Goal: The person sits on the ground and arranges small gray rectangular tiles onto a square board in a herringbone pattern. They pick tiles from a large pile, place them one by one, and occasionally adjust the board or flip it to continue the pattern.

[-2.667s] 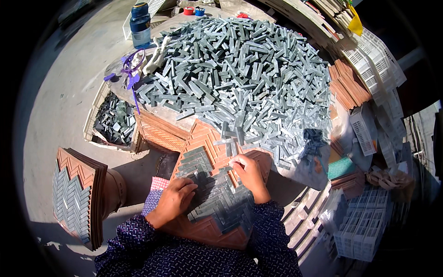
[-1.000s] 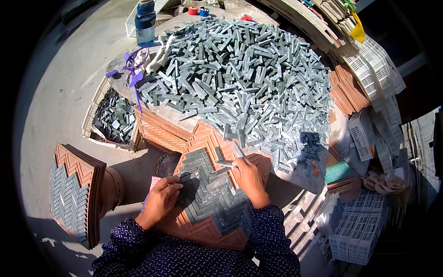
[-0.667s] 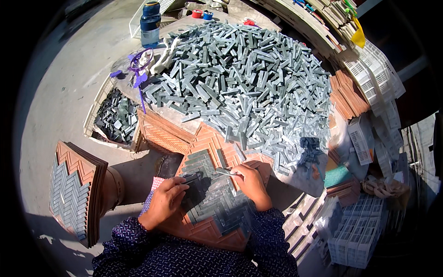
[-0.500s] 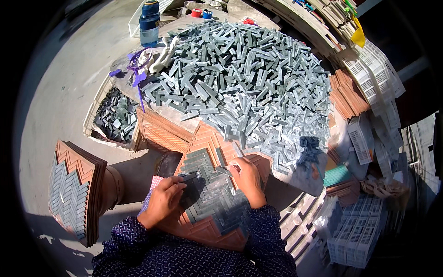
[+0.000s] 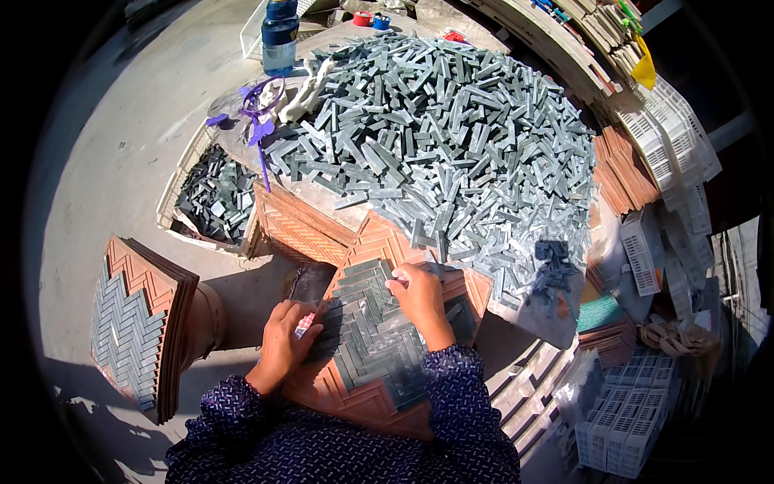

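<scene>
A terracotta-coloured tray with herringbone grooves (image 5: 372,235) lies tilted before me, much of it filled with narrow grey-green tile strips (image 5: 367,327). My right hand (image 5: 421,300) is over the upper part of the tile pattern, thumb and fingertips pinched together. What lies between those fingertips, if anything, is too small to make out. At the tray's left edge is my left hand (image 5: 282,343), its fingers curved and the thumb apart from them. Through that gap shows a bit of red-and-white checked cloth (image 5: 305,324); I see no tile in this hand.
A large heap of loose tile strips (image 5: 435,137) covers the table beyond. A crate of dark pieces (image 5: 214,198) stands left of it, near a blue bottle (image 5: 280,40). Stacked trays (image 5: 141,323) sit at left. White plastic baskets (image 5: 629,411) and more trays (image 5: 625,169) are at right.
The strip that showed in my right fingers no longer shows there, and that hand has shifted slightly up and left. My left hand has drawn back, with its thumb apart. The whole view has shifted slightly.
</scene>
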{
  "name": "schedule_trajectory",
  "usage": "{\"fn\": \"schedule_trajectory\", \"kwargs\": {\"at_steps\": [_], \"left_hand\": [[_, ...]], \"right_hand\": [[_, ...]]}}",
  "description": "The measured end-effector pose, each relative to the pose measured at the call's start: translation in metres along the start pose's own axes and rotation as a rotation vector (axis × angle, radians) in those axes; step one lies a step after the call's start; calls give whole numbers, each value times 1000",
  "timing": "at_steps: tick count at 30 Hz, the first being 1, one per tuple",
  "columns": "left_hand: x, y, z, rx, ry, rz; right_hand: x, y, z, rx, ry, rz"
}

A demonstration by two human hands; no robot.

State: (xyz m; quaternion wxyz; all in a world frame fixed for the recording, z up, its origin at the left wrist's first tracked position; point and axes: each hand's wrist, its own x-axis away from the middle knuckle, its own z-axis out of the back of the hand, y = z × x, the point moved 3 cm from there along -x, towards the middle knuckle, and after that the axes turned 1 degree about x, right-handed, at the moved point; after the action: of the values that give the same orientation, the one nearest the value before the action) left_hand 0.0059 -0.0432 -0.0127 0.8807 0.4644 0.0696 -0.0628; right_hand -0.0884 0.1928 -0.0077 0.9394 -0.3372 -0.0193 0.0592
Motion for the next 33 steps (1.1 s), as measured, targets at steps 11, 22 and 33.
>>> {"fn": "schedule_trajectory", "kwargs": {"at_steps": [11,22,33], "left_hand": [[-10,-19,-36,175,-216,398],[-75,36,-39,-75,-81,-410],[-126,17,-88,-177,-143,-301]], "right_hand": [[-8,14,2,-300,-55,-70],[35,14,43,95,-115,206],[11,24,43,101,-104,279]]}}
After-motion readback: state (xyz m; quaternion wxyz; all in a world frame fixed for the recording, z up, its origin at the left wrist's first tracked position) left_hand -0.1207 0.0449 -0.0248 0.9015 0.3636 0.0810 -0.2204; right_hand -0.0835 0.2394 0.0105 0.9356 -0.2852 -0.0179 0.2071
